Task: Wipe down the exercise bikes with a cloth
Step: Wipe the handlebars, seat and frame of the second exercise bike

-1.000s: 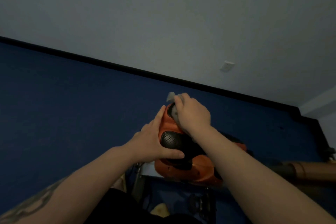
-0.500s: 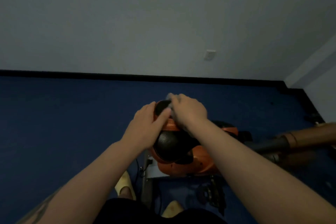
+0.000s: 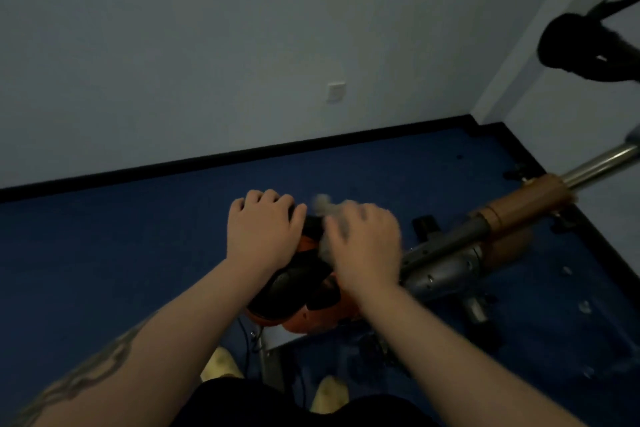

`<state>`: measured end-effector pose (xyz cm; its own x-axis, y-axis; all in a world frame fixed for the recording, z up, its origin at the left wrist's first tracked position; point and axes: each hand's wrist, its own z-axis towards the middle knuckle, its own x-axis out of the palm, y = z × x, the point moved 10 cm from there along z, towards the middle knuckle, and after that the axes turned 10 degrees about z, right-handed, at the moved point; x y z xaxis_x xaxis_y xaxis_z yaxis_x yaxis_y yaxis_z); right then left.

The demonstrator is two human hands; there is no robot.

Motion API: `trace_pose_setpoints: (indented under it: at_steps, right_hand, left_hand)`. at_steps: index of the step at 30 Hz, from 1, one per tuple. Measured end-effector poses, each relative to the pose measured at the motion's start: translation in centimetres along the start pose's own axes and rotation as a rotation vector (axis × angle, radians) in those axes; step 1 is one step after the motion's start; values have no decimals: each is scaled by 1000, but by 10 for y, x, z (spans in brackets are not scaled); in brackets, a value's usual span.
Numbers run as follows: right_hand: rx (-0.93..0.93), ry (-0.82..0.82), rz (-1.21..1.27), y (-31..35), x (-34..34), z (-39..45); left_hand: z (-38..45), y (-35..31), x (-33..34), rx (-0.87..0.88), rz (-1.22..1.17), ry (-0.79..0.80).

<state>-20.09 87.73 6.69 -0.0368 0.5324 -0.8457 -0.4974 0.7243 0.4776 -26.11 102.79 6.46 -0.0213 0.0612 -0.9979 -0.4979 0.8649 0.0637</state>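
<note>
Your view has swung right since a moment ago: the brown-sleeved post (image 3: 519,211) and its chrome tube (image 3: 602,165) now run up toward the corner, and a dark handlebar (image 3: 585,48) has come into sight at the top right. Your left hand (image 3: 261,230) has slid up from the flank of the saddle (image 3: 294,284) to its far end, fingers curled over the nose and gripping it. Your right hand (image 3: 363,243), blurred with motion, has come back a touch, and the grey cloth (image 3: 325,206) bunches out from under its fingers, held against the saddle top between your two hands.

From the one head view, that's all there is: orange-and-black saddle low centre, orange housing (image 3: 311,321) beneath it, grey frame (image 3: 446,267) off to the right on the blue floor (image 3: 104,253), your pale shoes (image 3: 221,364) below.

You look to be mid-wipe on the saddle, with the post, frame and handlebar probably still to do. Next, keep that left hand bracing and draw the cloth along toward the wide back, then work down the sides.
</note>
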Motion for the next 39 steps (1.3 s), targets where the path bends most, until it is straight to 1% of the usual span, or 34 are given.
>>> trace_pose_setpoints:
  at_steps: [1,2,3,4,5,6,7,8,9,10,11,12,13,14,15,16,17,18,20,21,22,23,25,26,28,29,32,34,35,37,39]
  right_hand:
    - [-83,-22,43,18,3,-12]
    - [-158,6,111,26,6,-16]
    - [-225,51,162,25,6,-10]
    - [-230,62,173,10,4,-1]
    - [-126,67,193,-19,4,9]
    - [77,85,249,-57,3,19]
    - [336,95,393,-96,4,20]
    - [573,85,629,-124,13,12]
    - [743,59,885,-133,24,0]
    - [842,-32,1086,-130,32,-13]
    - [897,-150,1192,-119,37,-29]
    - [929,-252,1190,-109,43,-46]
    - [945,-313,1123,-94,46,-61]
    - [939,-302,1066,-76,52,-72]
    - [955,-238,1020,-61,61,-79]
    - [1021,-210,1006,-58,69,-81]
    - [1095,-247,1024,-63,70,-77]
    - [1152,-317,1046,-71,66,-71]
    - [1225,-510,1148,-88,51,-58]
    - [1236,-576,1185,-90,45,-54]
    - [1235,-600,1172,-85,43,-54]
    - [1213,-577,1079,-73,41,-58]
    - [1079,-484,839,-30,43,-73]
    - [993,-453,781,-8,46,-81]
    - [903,-420,796,9,50,-85]
    - [916,-435,827,1,48,-80]
    - [1053,-535,832,-35,32,-62]
    - [1084,-553,789,-34,24,-58]
    - [1077,-515,726,-25,25,-61]
    - [1034,-374,579,3,32,-77]
    - [971,-295,518,31,38,-96]
  left_hand:
    - [-1,0,0,4,1,-8]
    - [-2,0,-1,10,1,-14]
    - [-3,0,-2,18,-2,-19]
    - [-4,0,-2,25,-4,-24]
    - [-4,0,-3,30,-6,-27]
    - [-4,0,-3,34,-8,-25]
    - [-4,0,-3,36,-11,-22]
    - [-4,-1,-3,40,-8,-18]
    - [-4,-2,-3,46,1,-13]
    - [-4,-2,-2,52,12,-8]
    - [-4,-1,-1,59,21,-4]
    - [-3,-1,0,69,25,-2]
    - [-3,-2,0,80,21,-2]
    - [-3,-2,1,92,11,-1]
    - [-4,-2,1,108,-1,1]
    - [-4,-3,2,133,-10,3]
    - [-4,-3,2,165,-14,5]
    - [-3,-4,3,200,-14,4]
    - [-4,-3,2,271,-27,-4]
    - [-5,-3,1,301,-47,-8]
    - [-6,-2,0,324,-71,-11]
    - [-6,-2,-1,340,-97,-16]
    - [-7,-2,-4,361,-140,-37]
    - [-7,-2,-6,366,-165,-49]
    - [-8,-1,-8,376,-215,-68]
    - [-9,-1,-8,385,-237,-74]
    - [-11,-4,-9,430,-269,-82]
    - [-13,-5,-9,480,-258,-87]
    - [-12,-6,-9,524,-248,-86]
    - [-6,-8,-6,648,-249,-62]
    - [6,-11,0,743,-309,24]
